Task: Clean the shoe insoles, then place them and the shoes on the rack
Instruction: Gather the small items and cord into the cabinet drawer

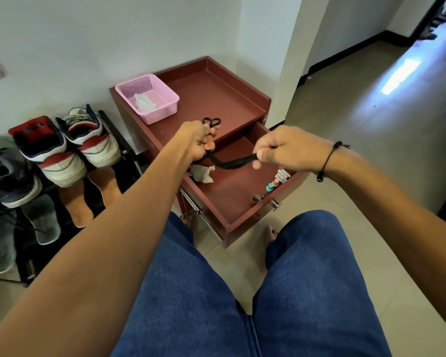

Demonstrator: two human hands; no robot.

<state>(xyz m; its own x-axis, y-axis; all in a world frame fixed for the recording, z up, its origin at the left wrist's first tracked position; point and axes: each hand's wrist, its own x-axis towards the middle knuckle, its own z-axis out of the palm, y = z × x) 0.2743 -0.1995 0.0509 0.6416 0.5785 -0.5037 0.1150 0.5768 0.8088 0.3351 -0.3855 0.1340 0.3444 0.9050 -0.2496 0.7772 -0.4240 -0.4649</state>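
My left hand [197,143] grips a bundle of black shoelace [229,162], with loops sticking up above the fist. My right hand [286,148] pinches the lace's other end over the open drawer [232,202] of a dark red cabinet [211,99]. On the black rack [129,155] at the left sit a pair of white, red and navy sneakers [62,148], a grey sneaker [8,176], tan insoles [80,207] and grey-green insoles [43,220].
A pink basket [162,99] holding white cloth stands on the cabinet top. The drawer holds a crumpled white cloth [202,173] and small bottles [274,182]. My knees in blue shorts [307,292] are below. Tiled hallway floor [371,112] opens to the right.
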